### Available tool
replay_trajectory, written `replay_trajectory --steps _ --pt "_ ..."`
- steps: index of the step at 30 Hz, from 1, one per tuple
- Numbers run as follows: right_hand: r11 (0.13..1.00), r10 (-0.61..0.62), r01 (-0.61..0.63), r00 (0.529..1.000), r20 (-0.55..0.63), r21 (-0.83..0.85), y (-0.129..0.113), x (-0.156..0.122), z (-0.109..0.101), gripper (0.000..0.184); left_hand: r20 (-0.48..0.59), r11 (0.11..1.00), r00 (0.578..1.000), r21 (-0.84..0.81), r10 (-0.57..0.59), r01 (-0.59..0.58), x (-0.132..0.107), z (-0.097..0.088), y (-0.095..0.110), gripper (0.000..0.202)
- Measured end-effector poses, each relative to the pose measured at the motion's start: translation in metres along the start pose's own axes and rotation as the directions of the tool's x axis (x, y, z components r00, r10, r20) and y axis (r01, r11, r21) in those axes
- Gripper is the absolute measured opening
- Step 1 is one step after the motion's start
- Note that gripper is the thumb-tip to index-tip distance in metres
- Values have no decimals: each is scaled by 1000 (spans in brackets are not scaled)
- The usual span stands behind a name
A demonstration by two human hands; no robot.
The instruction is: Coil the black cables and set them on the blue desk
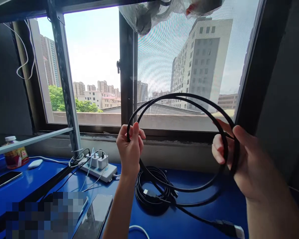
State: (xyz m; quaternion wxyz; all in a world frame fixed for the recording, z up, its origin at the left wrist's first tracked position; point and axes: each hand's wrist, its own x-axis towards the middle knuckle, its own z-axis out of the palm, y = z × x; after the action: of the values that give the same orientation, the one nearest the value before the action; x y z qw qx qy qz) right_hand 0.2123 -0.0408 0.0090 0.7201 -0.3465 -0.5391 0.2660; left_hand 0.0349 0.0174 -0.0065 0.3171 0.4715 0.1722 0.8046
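Between my two hands a thick black cable [174, 96] is held up in wide loops above the blue table. My left hand [131, 144] is closed around the loops at their left side, thumb up. On the right side my right hand [239, 152] grips the same loops between thumb and fingers. One end of the cable hangs down to a plug [226, 228] with a light metal tip, low at the right. Below the loops lies a coiled black cable [151, 196] with a silver connector [149, 193] on top.
A white power strip [102, 171] with several chargers sits left of my left arm. A tablet-like dark device [94, 215], a phone [5, 181] and a bottle [15, 154] lie or stand on the blue table [189, 215]. A metal shelf post [64, 76] rises before the window.
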Motion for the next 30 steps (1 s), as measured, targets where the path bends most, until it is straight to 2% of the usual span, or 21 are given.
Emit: replay_trajectory --steps 3,8,11,13,16,17,19,21,23,26,28,30 --pt "992 20 -18 1000 16 -124 3 -1 -2 52 75 998 996 50 40 -43 -1 1 2 49" --pt "997 78 -78 997 2 -22 3 -3 -2 41 227 982 974 183 8 -51 -8 2 11 42" --pt "998 40 -41 999 15 42 -4 -5 -9 38 278 953 954 301 -109 22 -11 1 16 34" --pt "997 -14 15 1000 -14 80 -10 -7 -16 35 274 905 938 418 -211 81 -12 -1 18 41" --pt "985 -126 135 988 -88 106 -15 -9 -20 28 217 778 919 614 -330 134 -14 -2 17 44" --pt "980 -157 169 981 -116 103 -16 -11 -19 26 210 727 900 670 -382 152 -16 -1 16 44" --pt "973 -191 210 965 -178 98 -16 -14 -14 23 220 616 822 764 -526 190 -20 2 13 53" --pt "970 -184 217 952 -246 111 -14 -18 -8 18 236 530 713 819 -660 220 -23 6 10 63" --pt "969 -156 204 945 -289 142 -13 -22 -4 13 255 492 624 837 -738 240 -25 9 8 67" --pt "964 -130 192 945 -301 186 -12 -22 0 12 318 485 500 838 -806 250 -24 8 4 68" --pt "954 -135 209 940 -313 213 -13 -19 2 20 395 498 372 834 -840 237 -21 5 1 71" --pt "939 -136 234 925 -354 251 -12 -15 5 31 502 535 187 812 -844 234 -20 3 -4 77"
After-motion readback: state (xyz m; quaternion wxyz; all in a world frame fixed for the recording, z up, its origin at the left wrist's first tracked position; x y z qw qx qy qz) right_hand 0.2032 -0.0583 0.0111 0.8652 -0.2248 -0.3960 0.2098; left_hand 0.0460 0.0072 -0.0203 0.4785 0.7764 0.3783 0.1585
